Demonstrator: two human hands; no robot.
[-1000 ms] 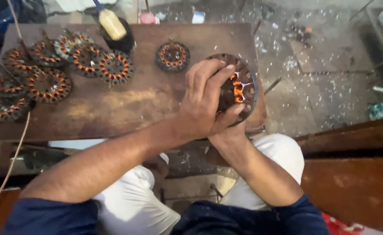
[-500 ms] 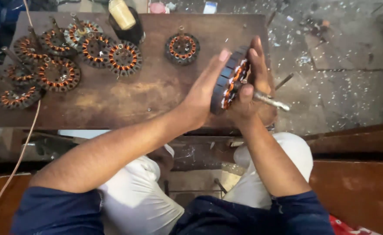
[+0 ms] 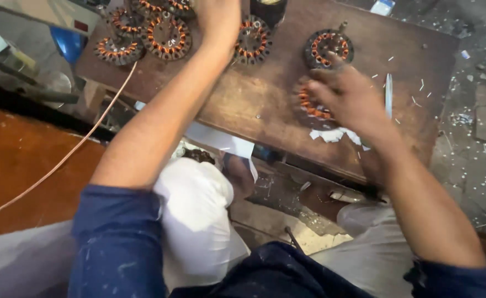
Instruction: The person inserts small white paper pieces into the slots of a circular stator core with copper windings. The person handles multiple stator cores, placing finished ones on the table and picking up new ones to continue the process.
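Note:
A round stator point(image 3: 311, 106) with copper windings lies flat on the wooden table point(image 3: 265, 99), over white paper scraps point(image 3: 331, 135). My right hand point(image 3: 349, 94) hovers over it, blurred, with the fingers spread and covering its right side. My left hand point(image 3: 218, 17) is stretched to the far edge of the table, between a stator point(image 3: 252, 38) and a cluster of stators point(image 3: 165, 36). Its fingers are cut off by the top of the frame.
Another stator point(image 3: 329, 45) lies beyond my right hand. A thin metal tool point(image 3: 388, 94) rests to its right. A dark container point(image 3: 267, 8) stands at the far edge. A copper wire point(image 3: 72, 149) runs off the table's left. Debris covers the floor on the right.
The stator that both hands held upright now lies flat on the table. My left hand has let go and reached to the far stators. The view has swung left.

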